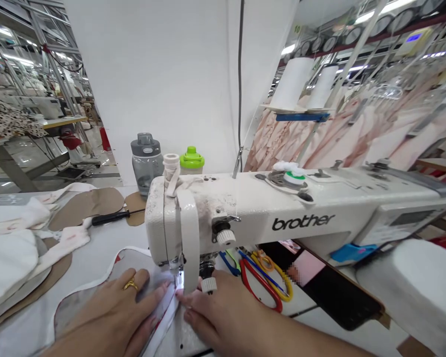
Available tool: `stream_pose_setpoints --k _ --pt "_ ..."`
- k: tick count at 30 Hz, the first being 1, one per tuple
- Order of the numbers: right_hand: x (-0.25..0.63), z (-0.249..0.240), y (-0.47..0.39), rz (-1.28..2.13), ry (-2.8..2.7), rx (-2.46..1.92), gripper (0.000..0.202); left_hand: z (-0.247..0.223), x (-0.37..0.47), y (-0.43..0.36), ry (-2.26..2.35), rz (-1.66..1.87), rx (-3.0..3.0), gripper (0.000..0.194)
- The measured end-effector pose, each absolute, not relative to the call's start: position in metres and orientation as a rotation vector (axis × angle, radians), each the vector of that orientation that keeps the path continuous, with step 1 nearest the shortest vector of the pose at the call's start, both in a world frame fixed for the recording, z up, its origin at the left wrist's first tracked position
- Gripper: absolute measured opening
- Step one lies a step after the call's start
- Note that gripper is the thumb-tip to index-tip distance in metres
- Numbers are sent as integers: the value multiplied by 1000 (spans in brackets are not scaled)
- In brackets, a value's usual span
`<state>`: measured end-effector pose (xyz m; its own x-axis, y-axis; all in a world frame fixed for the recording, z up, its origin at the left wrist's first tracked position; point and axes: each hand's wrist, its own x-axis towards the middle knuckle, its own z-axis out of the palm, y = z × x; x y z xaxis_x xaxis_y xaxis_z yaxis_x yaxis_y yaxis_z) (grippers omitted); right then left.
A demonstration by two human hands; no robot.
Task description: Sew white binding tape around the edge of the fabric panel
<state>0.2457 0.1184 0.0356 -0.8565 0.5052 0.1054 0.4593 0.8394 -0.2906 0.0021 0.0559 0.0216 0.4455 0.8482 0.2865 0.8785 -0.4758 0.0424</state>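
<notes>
A grey fabric piece (113,282) with a white edge strip (166,321) lies under the presser foot (179,280) of a white sewing machine (245,208). My left hand (113,310), with a gold ring, lies spread and flat on the fabric left of the needle area. Its index fingertip is close to the foot. On the right, my right hand (223,307) has its index finger and thumb drawn together at the strip's edge, just in front of the foot. Its other fingers are partly hidden behind the machine's thread-tension knob (208,284).
Several scissors, including a red-handled pair (262,287), and a phone (319,287) lie beneath the arm. A screwdriver (109,218) and stacked cut pieces (11,267) are at left. A grey bottle (146,166) and a green-lidded cup (192,159) stand behind the machine.
</notes>
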Motion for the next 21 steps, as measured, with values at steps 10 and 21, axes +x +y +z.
stream_pose_setpoints --k 10,21 --pt "240 42 116 226 -2916 -801 24 14 2 60 -1432 -198 -2612 38" --pt "235 42 117 171 -2949 -879 26 16 19 55 -1455 -97 -2549 42"
